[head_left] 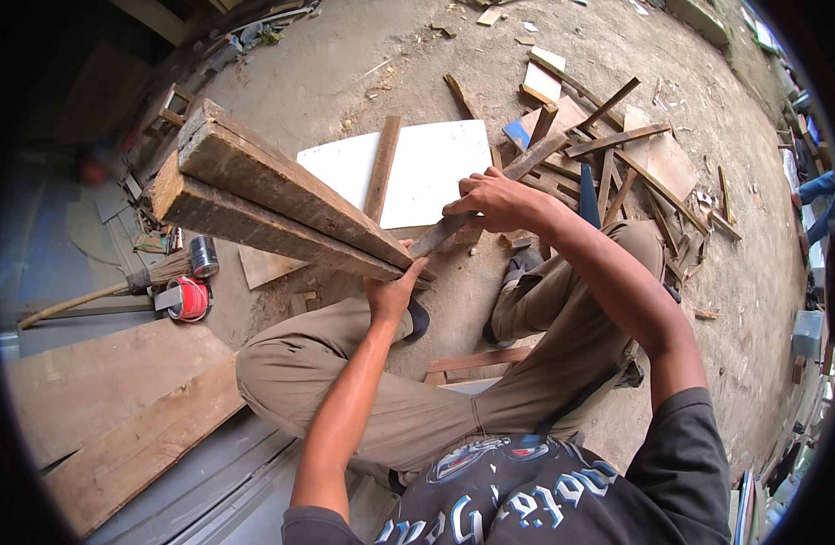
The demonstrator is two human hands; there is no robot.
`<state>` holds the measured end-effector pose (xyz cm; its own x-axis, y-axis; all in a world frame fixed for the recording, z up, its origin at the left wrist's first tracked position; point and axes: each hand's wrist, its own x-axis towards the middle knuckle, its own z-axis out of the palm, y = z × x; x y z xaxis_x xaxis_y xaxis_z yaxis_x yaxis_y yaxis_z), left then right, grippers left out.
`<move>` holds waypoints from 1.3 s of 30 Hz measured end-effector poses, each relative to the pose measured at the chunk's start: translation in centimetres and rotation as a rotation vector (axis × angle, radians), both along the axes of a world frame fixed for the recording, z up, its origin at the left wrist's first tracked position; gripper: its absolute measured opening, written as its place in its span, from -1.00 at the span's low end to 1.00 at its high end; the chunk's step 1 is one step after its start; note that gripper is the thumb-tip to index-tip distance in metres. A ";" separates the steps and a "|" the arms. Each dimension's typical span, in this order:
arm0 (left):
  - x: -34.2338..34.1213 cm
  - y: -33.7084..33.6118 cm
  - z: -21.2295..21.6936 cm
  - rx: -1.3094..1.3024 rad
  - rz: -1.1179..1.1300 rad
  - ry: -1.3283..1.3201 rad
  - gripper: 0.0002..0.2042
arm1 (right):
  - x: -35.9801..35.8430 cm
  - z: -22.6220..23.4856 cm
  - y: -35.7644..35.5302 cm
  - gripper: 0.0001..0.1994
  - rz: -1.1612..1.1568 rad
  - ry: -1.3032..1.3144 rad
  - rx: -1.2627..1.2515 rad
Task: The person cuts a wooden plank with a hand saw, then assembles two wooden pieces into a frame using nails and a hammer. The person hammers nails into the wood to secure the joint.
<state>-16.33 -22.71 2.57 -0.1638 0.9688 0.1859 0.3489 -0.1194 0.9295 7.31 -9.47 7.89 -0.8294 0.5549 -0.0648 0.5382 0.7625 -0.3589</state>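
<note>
Two thick, rough wooden beams (281,186) rise toward the upper left, lying side by side. My left hand (393,292) is closed around their near ends. A thinner wooden strip (533,156) slants from beside that hand toward the scrap pile. My right hand (497,202) grips this strip partway along, fingers curled over it. The strip's lower end meets the beams close to my left thumb; the exact contact is hidden. Behind my hands a white panel (440,173) lies on the ground, with a narrow wooden stick (382,168) across it.
Scrap wood (617,141) is heaped at the right, beside a dark blue flat piece (589,195). On the left are a brush (167,270), a can (203,256), a red round object (193,298) and wide planks (118,391). A person's blue sleeve (815,188) shows far right.
</note>
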 end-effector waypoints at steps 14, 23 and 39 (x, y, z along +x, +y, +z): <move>-0.8 -0.2 -0.2 -0.059 -0.015 -0.002 -0.70 | -0.2 -1.1 -0.2 -0.57 -0.027 0.039 -0.287; -1.2 -0.3 -0.5 -0.051 -0.024 0.022 -0.69 | -0.4 -0.8 -0.7 -0.56 -0.034 0.044 -0.268; -0.4 -0.4 -0.4 -0.008 -0.081 0.098 -0.71 | -2.6 -2.9 -2.4 -0.54 0.091 0.146 -0.268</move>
<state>-16.69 -23.10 2.14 -0.0663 0.9796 0.1895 0.4277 -0.1437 0.8924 4.73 -11.85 4.97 -0.8863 0.4569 -0.0752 0.3999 0.6735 -0.6216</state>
